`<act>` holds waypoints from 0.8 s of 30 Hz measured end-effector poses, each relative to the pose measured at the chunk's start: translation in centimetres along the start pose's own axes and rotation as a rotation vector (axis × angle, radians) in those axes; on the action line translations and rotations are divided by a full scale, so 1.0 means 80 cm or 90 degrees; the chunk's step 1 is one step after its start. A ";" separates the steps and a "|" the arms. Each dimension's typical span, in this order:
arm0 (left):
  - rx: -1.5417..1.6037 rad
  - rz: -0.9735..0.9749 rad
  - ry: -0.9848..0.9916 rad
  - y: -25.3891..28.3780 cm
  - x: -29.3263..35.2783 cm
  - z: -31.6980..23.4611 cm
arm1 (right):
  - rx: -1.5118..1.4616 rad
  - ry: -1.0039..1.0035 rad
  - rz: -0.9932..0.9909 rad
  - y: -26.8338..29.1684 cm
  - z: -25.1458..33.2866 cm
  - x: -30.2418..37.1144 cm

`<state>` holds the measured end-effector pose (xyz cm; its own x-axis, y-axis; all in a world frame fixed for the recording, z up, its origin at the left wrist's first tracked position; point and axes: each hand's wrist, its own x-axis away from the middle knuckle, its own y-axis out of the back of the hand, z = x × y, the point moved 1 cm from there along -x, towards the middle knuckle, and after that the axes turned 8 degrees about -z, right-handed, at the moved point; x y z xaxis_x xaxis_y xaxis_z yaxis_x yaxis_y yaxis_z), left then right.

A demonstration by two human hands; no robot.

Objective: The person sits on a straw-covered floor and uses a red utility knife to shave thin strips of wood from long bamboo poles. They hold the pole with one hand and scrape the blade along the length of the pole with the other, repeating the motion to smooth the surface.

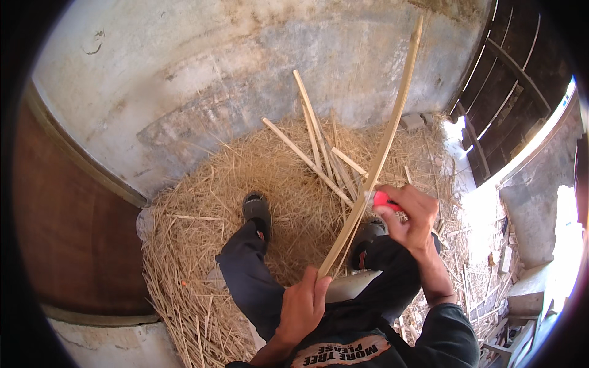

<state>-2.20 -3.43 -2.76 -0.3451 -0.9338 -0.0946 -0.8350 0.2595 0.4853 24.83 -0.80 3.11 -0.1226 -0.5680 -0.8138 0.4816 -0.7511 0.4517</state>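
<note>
A long pale strip, bamboo by its look [392, 122], slants up from my lap toward the wall. Around its lower end my left hand [302, 306] is closed, thumb along the strip. My right hand [412, 211] grips a red-handled knife [384, 201], whose short blade meets the strip about midway along. A thin sliver [347, 246] runs beside the strip below the blade. Most of the blade is too small or hidden to make out.
Several pale strips [310, 150] lean in a loose bundle beyond my feet. Shavings [202, 245] cover the floor. A stained wall [245, 73] rises ahead, a brown door panel [80, 227] stands at left, and dark wooden slats [509, 80] are at right. My shoe [256, 208] rests on the shavings.
</note>
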 end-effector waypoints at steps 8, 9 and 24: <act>-0.047 0.055 0.068 0.005 0.014 0.014 | 0.005 -0.074 -0.016 -0.002 -0.040 -0.017; -0.058 0.052 0.061 0.004 0.017 0.017 | 0.007 -0.096 -0.023 -0.003 -0.050 -0.019; -0.090 0.110 0.109 0.011 0.063 0.053 | 0.193 -0.252 -0.142 0.010 -0.249 -0.100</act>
<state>-6.47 -6.90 -6.50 -0.3899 -0.9099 0.1418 -0.6978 0.3924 0.5993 43.47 9.85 2.68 -0.5380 -0.4235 -0.7289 0.1416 -0.8978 0.4171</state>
